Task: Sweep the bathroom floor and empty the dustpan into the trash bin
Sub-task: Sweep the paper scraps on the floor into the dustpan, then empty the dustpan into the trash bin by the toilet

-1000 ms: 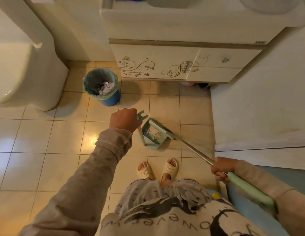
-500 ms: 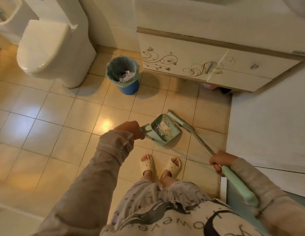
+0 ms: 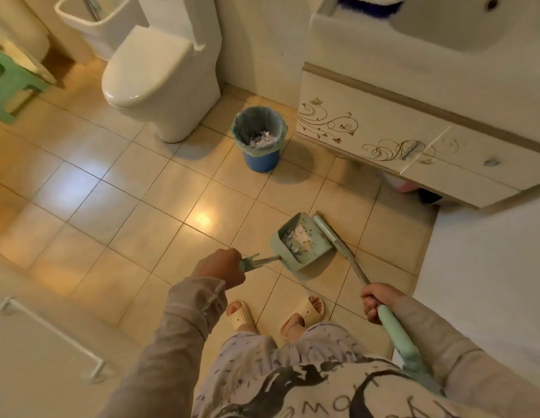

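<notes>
Both hands are gripping tools: the left hand (image 3: 219,268) is clenching the dustpan's handle (image 3: 256,262), and the right hand (image 3: 375,301) is closing around the broom (image 3: 341,245) shaft. The green dustpan (image 3: 302,242) is holding paper scraps (image 3: 299,236) above the tiled floor (image 3: 136,206), its edge just beside the broom head. The trash bin (image 3: 259,140) is standing between the toilet (image 3: 160,76) and the vanity cabinet (image 3: 368,128)

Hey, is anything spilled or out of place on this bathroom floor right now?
Nothing stands out. The paper scraps sit inside the dustpan, the trash bin stands upright beside the toilet, and the visible floor tiles look free of debris.
</notes>
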### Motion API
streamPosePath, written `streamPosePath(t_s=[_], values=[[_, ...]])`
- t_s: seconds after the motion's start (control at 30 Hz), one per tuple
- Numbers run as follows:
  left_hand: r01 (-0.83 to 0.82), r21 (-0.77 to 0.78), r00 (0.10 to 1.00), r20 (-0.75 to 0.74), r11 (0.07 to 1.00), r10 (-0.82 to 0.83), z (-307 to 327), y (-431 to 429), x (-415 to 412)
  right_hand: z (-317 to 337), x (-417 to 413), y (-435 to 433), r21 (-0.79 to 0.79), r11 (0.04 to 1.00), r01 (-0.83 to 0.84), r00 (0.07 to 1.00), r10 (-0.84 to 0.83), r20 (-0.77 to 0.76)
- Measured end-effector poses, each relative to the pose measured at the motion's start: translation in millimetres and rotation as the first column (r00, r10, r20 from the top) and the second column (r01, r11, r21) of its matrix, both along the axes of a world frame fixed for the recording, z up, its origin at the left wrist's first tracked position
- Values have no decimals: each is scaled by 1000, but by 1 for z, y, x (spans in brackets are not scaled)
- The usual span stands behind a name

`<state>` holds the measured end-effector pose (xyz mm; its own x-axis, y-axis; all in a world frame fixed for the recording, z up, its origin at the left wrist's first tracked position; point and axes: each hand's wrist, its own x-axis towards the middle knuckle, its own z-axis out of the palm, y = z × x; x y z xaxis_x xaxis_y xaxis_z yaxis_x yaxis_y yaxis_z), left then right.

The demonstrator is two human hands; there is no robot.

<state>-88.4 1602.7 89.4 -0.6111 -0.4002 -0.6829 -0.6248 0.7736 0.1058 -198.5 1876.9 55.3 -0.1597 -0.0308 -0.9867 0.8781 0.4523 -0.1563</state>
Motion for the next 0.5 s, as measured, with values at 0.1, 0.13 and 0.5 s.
streamPosePath(t_s=[0.1, 0.13, 0.5], values=[[-39, -7, 996, -77, 999, 38, 4, -9, 21, -2, 2, -11, -39, 998, 58, 998, -58, -17], [-44, -12, 995, -91, 999, 42, 6, -15, 31, -1, 3, -15, -52, 996, 74, 997, -75, -19], [-313, 71, 918, -231, 947, 321, 33, -105, 113, 2, 61, -83, -88, 996, -24, 999, 22, -25]])
